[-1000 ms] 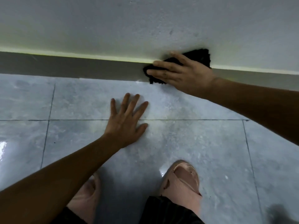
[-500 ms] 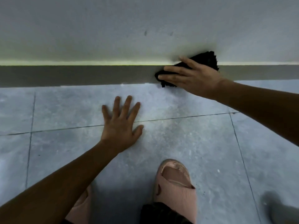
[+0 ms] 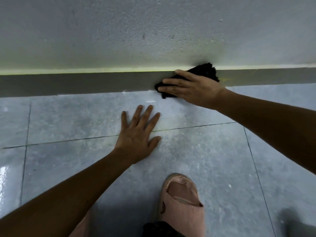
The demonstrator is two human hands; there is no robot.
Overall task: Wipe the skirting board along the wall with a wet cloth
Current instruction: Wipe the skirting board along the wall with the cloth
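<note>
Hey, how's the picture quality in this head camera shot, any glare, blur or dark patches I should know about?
Head view: dim, flat light overall; bright glare on the floor tile at the left edge; a soft shadow on the wall around the black cloth under the right hand; the skirting board bends slightly from wide-angle distortion; the left hand looks sharp, while the bottom right corner is dark and blurred.
</note>
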